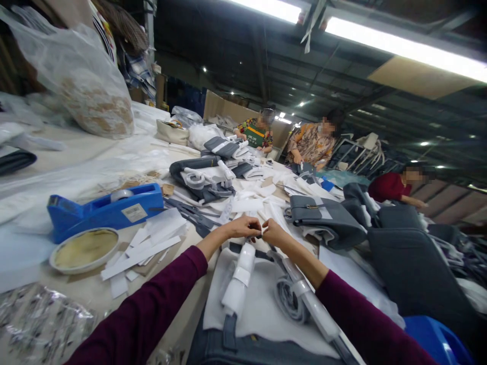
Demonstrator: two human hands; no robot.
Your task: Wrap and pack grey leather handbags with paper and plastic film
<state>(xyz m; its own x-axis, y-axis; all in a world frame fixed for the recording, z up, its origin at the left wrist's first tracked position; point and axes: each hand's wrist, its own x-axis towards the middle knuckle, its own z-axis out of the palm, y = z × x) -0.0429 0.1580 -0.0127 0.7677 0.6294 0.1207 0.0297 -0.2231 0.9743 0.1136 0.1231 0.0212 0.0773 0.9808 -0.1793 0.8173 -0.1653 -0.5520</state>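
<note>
My left hand [242,227] and my right hand [274,232] meet fingertip to fingertip over a grey bag [243,344] that lies in front of me under a white cloth [262,304]. Both hands are closed in a pinch on something small that I cannot make out. Two bag handles wrapped in white paper [239,281] run from below my hands toward me. Both arms wear dark maroon sleeves.
A blue tape dispenser [102,209] and a round dish of yellowish paste [84,249] sit left, beside white paper strips [146,243]. Grey bags [327,218] pile up at the right and centre. Three other people work at the far side. A large plastic sack [76,76] stands far left.
</note>
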